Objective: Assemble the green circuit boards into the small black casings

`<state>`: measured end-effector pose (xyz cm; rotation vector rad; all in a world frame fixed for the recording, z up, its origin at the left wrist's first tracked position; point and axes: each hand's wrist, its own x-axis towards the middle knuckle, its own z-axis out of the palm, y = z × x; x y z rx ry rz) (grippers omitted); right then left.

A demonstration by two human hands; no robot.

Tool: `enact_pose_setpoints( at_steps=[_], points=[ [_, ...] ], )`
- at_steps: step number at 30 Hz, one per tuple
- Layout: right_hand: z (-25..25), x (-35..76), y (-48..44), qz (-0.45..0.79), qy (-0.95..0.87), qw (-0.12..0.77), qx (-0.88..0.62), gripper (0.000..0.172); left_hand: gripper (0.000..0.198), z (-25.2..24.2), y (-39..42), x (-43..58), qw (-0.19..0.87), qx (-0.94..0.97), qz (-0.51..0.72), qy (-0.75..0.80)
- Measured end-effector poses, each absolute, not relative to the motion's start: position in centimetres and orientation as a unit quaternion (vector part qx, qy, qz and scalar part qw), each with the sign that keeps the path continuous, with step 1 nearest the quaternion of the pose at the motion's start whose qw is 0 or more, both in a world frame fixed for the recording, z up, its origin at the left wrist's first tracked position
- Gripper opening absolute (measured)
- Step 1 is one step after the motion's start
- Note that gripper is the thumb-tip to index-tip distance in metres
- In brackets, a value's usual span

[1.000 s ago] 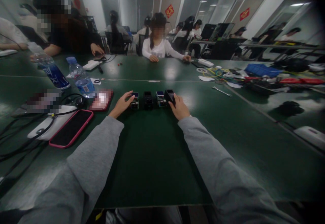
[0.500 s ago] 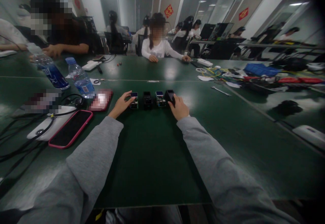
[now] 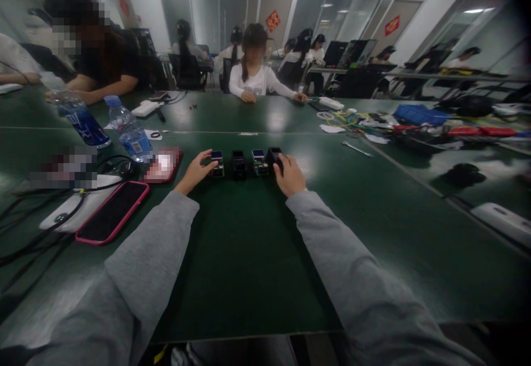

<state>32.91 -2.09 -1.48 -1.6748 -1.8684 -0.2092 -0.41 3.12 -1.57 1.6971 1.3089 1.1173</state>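
Four small devices stand in a row across the green table, so several in all. At the left end is a small circuit board with a screen (image 3: 217, 168); my left hand (image 3: 196, 173) has its thumb and index finger curled against its left side. Beside it sits a black plastic case (image 3: 239, 165), untouched. Another circuit board with a screen (image 3: 259, 162) comes after that, also untouched. The right-end black case (image 3: 272, 155) is tilted slightly, and my right hand (image 3: 292, 176) grips its right side with thumb and fingers.
On the left lie a pink-edged phone (image 3: 113, 212), a white power bank (image 3: 62, 219), cables and two plastic bottles (image 3: 131, 134). A wrench (image 3: 357, 148) rests to the right, before a heap of wires and a blue tray (image 3: 421, 116). People sit across the table (image 3: 257, 277).
The whole view has shifted slightly, with things a little further left. Both hands stay at the same devices, and the row keeps its order.
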Motion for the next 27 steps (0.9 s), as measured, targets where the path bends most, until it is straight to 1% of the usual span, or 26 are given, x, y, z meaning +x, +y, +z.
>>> enact_pose_setpoints(
  at_steps=[4,7,9,10,13,14,16,19,22,25,27],
  points=[
    [-1.5,32.9,-2.0,-0.089,-0.7,0.331,-0.627,0.055,0.069,-1.1,2.6,-0.2,0.341,0.652,0.432,0.522],
    [-1.4,33.3,-1.8,-0.099,-0.67,0.385,-0.627,0.053,0.063,-0.5,2.1,0.0,0.336,0.635,0.447,0.533],
    [-1.4,33.5,-1.6,-0.1,-0.647,0.417,-0.63,0.054,0.056,-0.2,1.7,0.0,0.306,0.621,0.46,0.556],
    [-1.4,33.6,-1.6,-0.099,-0.64,0.427,-0.631,0.054,0.051,0.0,1.4,-0.1,0.266,0.616,0.469,0.575],
    [-1.3,33.7,-1.5,-0.098,-0.635,0.441,-0.626,0.055,0.038,0.3,0.9,-0.2,0.089,0.634,0.47,0.608],
    [-1.3,33.7,-1.5,-0.1,-0.638,0.442,-0.623,0.054,0.037,0.3,0.8,-0.3,0.043,0.656,0.453,0.602],
    [-1.2,33.7,-1.5,-0.106,-0.64,0.446,-0.617,0.053,0.039,0.1,0.8,-0.5,-0.001,0.705,0.407,0.581],
    [-1.1,33.6,-1.5,-0.106,-0.635,0.451,-0.618,0.052,0.041,-0.9,1.3,-0.9,-0.003,0.738,0.363,0.569],
    [-1.2,33.4,-1.6,-0.089,-0.654,0.434,-0.613,0.049,0.038,-1.8,2.1,-1.3,0.037,0.755,0.321,0.57],
    [-1.5,33.1,-1.7,-0.065,-0.699,0.368,-0.61,0.049,0.037,-2.3,2.5,-1.5,0.044,0.762,0.302,0.571],
    [-1.8,32.9,-1.7,-0.049,-0.721,0.317,-0.614,0.054,0.037,-2.3,2.6,-1.6,0.039,0.764,0.302,0.568]
  ],
)
